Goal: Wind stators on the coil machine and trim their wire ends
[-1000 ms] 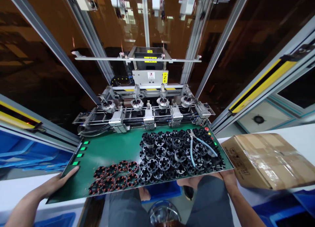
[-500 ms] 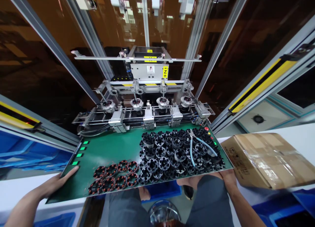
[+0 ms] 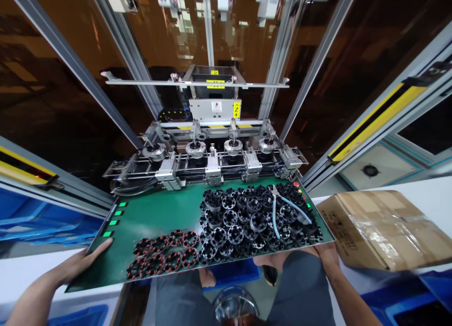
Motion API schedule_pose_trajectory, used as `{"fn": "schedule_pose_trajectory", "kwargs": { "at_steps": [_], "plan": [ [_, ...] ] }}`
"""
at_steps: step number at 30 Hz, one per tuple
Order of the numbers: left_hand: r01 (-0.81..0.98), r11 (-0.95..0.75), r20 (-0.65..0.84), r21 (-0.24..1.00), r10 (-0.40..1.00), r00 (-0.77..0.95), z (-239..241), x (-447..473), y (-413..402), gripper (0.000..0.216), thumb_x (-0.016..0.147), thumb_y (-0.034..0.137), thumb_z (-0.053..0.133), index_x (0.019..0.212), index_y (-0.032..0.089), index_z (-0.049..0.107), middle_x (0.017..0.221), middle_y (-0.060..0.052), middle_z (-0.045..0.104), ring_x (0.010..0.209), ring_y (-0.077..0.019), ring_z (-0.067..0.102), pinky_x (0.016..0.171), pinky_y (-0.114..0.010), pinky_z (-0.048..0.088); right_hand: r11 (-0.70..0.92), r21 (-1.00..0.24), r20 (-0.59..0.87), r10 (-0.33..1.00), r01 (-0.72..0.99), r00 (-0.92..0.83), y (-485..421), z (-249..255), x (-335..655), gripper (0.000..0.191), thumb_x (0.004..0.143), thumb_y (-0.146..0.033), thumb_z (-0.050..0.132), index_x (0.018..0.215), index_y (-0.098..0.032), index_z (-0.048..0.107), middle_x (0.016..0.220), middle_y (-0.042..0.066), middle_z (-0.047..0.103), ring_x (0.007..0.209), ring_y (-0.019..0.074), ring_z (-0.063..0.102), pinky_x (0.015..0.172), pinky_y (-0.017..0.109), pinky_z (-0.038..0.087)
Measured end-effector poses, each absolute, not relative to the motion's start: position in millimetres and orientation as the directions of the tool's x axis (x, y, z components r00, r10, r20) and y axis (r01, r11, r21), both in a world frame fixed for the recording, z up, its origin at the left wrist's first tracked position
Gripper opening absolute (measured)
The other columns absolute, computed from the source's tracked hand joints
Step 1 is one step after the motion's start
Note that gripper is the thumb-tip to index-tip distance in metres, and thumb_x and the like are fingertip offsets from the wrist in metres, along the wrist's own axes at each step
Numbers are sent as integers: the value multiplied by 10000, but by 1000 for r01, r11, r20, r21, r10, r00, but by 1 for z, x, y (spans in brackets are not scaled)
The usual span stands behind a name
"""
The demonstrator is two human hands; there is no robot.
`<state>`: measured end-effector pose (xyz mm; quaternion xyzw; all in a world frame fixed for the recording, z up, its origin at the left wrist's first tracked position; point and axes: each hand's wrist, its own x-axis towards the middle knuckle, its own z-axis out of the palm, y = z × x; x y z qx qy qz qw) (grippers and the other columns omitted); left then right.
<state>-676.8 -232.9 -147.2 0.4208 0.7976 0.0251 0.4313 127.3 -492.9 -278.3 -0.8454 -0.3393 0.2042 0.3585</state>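
At the bench edge: left hand [image 3: 79, 262] lies flat, open on green tray [image 3: 155, 215].
Right hand [image 3: 326, 255]: grip hidden under tray's edge, cannot tell.
Advice: keep tray level, black rings [image 3: 247, 220] stay put.

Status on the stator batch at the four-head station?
Done, apparently: eight copper-wound black stator rings lie grouped apart. In hand: four machine fixtures each carry a part; left hand and right hand rest at the green table edge. Left: the pile of bare black stator cores.

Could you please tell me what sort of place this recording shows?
Most likely a factory assembly station: a four-head automated machine stands behind amber guard panels, and a green worktable carries a heap of black stator cores and copper-wound stators.
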Motion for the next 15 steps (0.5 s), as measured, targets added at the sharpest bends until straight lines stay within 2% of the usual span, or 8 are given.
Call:
{"fn": "schedule_pose_trajectory", "kwargs": {
  "at_steps": [2, 4, 9, 13, 15],
  "plan": [
    [563, 716, -723, 413, 634, -275, -148, -678, -232, 766, 343, 830, 896, 862, 298, 713, 941, -179, 918, 1129, -543, 892, 985, -553, 755, -510, -741, -100, 726, 436, 680, -492, -278, 128, 833, 667, -739, 612, 1448, -525, 808, 1544, 111, 827, 1666, 551, 570, 1389, 696, 420],
    [563, 716, -720, 413, 635, -280, -148, -678, -232, 756, 338, 807, 909, 862, 303, 699, 907, -168, 911, 1149, -565, 881, 1010, -589, 745, -513, -739, -104, 726, 435, 679, -492, -277, 128, 838, 666, -731, 616, 1447, -501, 816, 1549, 121, 825, 1662, 552, 575, 1370, 682, 451],
    [587, 679, -664, 441, 687, -295, -144, -674, -233, 750, 350, 817, 889, 863, 301, 705, 945, -157, 913, 1165, -545, 879, 1179, -595, 686, -524, -734, -101, 713, 432, 694, -492, -272, 125, 827, 713, -738, 604, 1454, -445, 824, 1535, 153, 827, 1651, 568, 580, 1402, 688, 418],
    [569, 703, -709, 427, 651, -272, -144, -675, -234, 779, 347, 843, 883, 880, 306, 697, 916, -142, 909, 1141, -541, 882, 1054, -591, 735, -475, -683, -9, 765, 554, 644, -488, -269, 125, 776, 756, -751, 563, 1415, -451, 842, 1537, 134, 829, 1620, 519, 621, 1294, 643, 552],
    [622, 666, -698, 412, 670, -254, -147, -678, -233, 783, 389, 892, 845, 876, 295, 706, 936, -150, 913, 1153, -520, 886, 1003, -552, 751, -475, -630, 37, 771, 614, 635, -486, -269, 126, 798, 770, -773, 522, 1411, -423, 844, 1559, 116, 820, 1590, 500, 647, 1224, 633, 613]
  ]
}}
